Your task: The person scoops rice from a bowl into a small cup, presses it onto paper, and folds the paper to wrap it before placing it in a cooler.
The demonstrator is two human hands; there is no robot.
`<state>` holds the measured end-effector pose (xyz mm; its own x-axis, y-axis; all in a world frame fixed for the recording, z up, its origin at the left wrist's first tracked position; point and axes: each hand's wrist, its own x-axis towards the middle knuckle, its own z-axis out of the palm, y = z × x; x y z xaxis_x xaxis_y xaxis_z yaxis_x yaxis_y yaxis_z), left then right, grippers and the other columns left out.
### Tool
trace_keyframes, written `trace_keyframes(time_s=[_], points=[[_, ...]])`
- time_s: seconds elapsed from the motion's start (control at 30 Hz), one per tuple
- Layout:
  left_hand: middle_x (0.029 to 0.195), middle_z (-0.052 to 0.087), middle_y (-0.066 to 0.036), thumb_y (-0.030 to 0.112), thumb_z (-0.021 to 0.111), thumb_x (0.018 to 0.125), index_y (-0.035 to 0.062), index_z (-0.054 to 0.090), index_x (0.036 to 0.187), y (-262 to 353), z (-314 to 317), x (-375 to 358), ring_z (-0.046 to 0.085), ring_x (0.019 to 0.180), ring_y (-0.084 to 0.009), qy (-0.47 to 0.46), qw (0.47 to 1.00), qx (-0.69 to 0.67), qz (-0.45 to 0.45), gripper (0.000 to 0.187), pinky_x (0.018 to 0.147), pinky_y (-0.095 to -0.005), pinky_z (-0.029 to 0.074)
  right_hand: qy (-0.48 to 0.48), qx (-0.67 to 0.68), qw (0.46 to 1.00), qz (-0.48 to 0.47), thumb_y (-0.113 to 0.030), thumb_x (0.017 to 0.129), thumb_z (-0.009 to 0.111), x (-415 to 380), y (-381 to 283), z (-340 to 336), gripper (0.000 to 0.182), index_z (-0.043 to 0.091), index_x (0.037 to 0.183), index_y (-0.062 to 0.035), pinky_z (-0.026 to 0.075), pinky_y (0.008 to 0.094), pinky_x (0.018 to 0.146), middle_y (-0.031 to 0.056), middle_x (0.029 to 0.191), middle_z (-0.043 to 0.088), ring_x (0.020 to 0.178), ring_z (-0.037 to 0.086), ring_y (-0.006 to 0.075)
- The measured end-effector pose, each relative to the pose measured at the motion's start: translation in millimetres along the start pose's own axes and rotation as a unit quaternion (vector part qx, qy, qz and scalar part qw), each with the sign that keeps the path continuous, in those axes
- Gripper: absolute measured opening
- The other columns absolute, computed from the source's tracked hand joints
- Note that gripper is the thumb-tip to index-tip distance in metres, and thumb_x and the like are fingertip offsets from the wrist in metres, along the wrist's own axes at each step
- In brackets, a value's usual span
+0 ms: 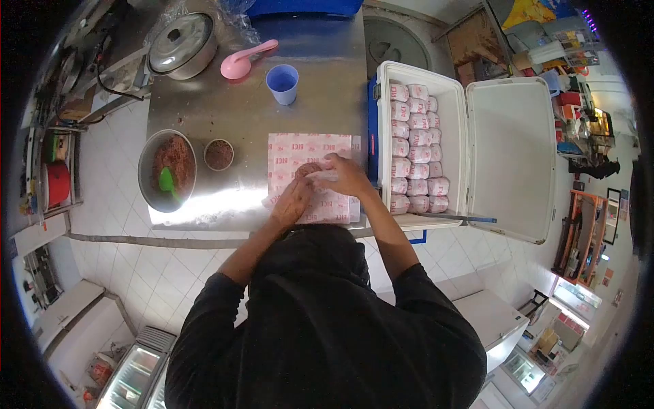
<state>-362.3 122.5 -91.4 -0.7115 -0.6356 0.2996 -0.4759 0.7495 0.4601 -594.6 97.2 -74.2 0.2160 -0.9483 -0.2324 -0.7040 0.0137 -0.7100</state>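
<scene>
A brown mound of rice [308,170] rests on a sheet of printed wrapping paper [283,158], on top of a stack of such sheets. My left hand [293,200] is closed at the near left side of the mound, its fingers on the paper and against the rice. From the right, my right hand [347,177] pinches a raised fold of the paper beside the mound. The fingers partly hide the rice. To the left stand a small cup of brown rice [219,155] and a metal bowl [142,170] with a green spoon [167,180] in the rice.
A white cooler box [462,146] holds several rows of wrapped rice packets [418,140], its lid [511,157] swung out to the right. On the steel table [231,109] are a blue cup [283,83], a pink ladle [237,66] and a lidded pot [182,48].
</scene>
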Motion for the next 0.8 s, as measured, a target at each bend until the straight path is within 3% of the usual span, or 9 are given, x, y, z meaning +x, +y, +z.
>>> trace_keyframes(time_s=[0.07, 0.17, 0.27, 0.37, 0.5, 0.53, 0.57, 0.67, 0.8], points=[[0.119, 0.058, -0.022, -0.001, 0.060, 0.080, -0.0006, 0.058, 0.116, -0.2, -0.5, 2.2, 0.058, 0.112, -0.0386, 0.010, 1.000, -0.014, -0.008, 0.036, 0.097, -0.0434, 0.049, -0.029, -0.028, 0.999, 0.009, -0.050, 0.076, 0.082, 3.7, -2.4, -6.7, 0.072, 0.057, 0.126, -0.0058, 0.052, 0.0476, 0.090, 0.0146, 0.111, 0.073, 0.103, 0.069, 0.0368], [0.119, 0.058, -0.022, -0.001, 0.061, 0.081, -0.0004, 0.057, 0.117, -1.0, -16.1, 11.4, 0.058, 0.113, -0.0386, 0.016, 0.997, -0.067, -0.032, 0.036, 0.097, -0.0440, 0.049, 0.001, -0.017, 0.996, -0.087, -0.044, 0.079, 0.081, -0.7, -0.6, -7.2, 0.060, 0.062, 0.120, -0.0050, 0.053, 0.0469, 0.088, 0.0152, 0.103, 0.074, 0.099, 0.070, 0.0356], [0.117, 0.057, -0.021, -0.003, 0.064, 0.080, -0.0013, 0.054, 0.114, 0.6, -16.7, -0.9, 0.058, 0.110, -0.0385, 0.031, 0.997, -0.060, -0.034, 0.036, 0.094, -0.0461, 0.050, -0.025, 0.039, 0.996, -0.073, -0.038, 0.082, 0.079, 3.0, -0.5, -2.8, 0.043, 0.070, 0.106, -0.0032, 0.053, 0.0439, 0.082, 0.0170, 0.092, 0.073, 0.090, 0.071, 0.0324], [0.116, 0.058, -0.021, -0.002, 0.065, 0.081, -0.0021, 0.054, 0.114, 13.2, -17.3, -12.9, 0.058, 0.109, -0.0379, 0.017, 0.997, -0.063, 0.037, 0.035, 0.092, -0.0474, 0.051, 0.069, 0.178, 0.982, 0.013, -0.033, 0.087, 0.075, 0.3, -0.1, -2.2, 0.033, 0.074, 0.093, -0.0013, 0.052, 0.0403, 0.074, 0.0192, 0.085, 0.072, 0.079, 0.070, 0.0287], [0.120, 0.058, -0.020, 0.005, 0.065, 0.085, -0.0033, 0.057, 0.117, 24.5, -9.2, -17.0, 0.058, 0.109, -0.0378, -0.021, 0.987, -0.043, 0.154, 0.034, 0.094, -0.0486, 0.052, 0.088, 0.112, 0.983, 0.112, -0.034, 0.091, 0.072, 3.7, 39.6, 22.5, 0.035, 0.074, 0.095, 0.0013, 0.049, 0.0330, 0.064, 0.0153, 0.080, 0.072, 0.067, 0.062, 0.0169], [0.127, 0.058, -0.018, 0.012, 0.058, 0.086, -0.0006, 0.061, 0.117, 24.1, -7.1, -16.6, 0.054, 0.120, -0.0364, -0.052, 0.983, 0.001, 0.177, 0.034, 0.107, -0.0444, 0.046, 0.097, 0.125, 0.977, 0.143, -0.034, 0.092, 0.071, 2.1, 44.8, 28.7, 0.036, 0.073, 0.095, 0.0018, 0.049, 0.0334, 0.063, 0.0156, 0.079, 0.072, 0.065, 0.061, 0.0165], [0.129, 0.057, -0.019, 0.012, 0.057, 0.087, -0.0016, 0.060, 0.119, 21.3, -1.5, -15.4, 0.053, 0.123, -0.0366, -0.072, 0.987, -0.010, 0.145, 0.035, 0.109, -0.0441, 0.044, 0.105, 0.137, 0.970, 0.173, -0.035, 0.092, 0.070, -0.5, 51.1, 33.1, 0.037, 0.073, 0.094, 0.0023, 0.048, 0.0337, 0.061, 0.0160, 0.077, 0.071, 0.063, 0.059, 0.0162], [0.134, 0.053, -0.022, 0.012, 0.053, 0.088, -0.0052, 0.057, 0.126, 2.3, 15.5, -11.1, 0.047, 0.130, -0.0378, -0.104, 0.992, 0.011, 0.066, 0.042, 0.115, -0.0435, 0.038, 0.090, 0.182, 0.954, 0.218, -0.033, 0.092, 0.069, -0.8, 48.4, 32.1, 0.035, 0.073, 0.092, 0.0017, 0.049, 0.0369, 0.060, 0.0181, 0.080, 0.071, 0.061, 0.064, 0.0216], [0.141, 0.046, -0.026, 0.010, 0.050, 0.088, -0.0111, 0.050, 0.135, -10.4, 14.7, -5.4, 0.042, 0.136, -0.0395, -0.100, 0.989, 0.101, 0.032, 0.052, 0.119, -0.0433, 0.034, 0.240, -0.059, 0.966, 0.078, -0.024, 0.093, 0.065, -5.5, 36.1, 29.2, 0.026, 0.073, 0.096, 0.0005, 0.054, 0.0426, 0.068, 0.0209, 0.086, 0.072, 0.074, 0.070, 0.0344]])
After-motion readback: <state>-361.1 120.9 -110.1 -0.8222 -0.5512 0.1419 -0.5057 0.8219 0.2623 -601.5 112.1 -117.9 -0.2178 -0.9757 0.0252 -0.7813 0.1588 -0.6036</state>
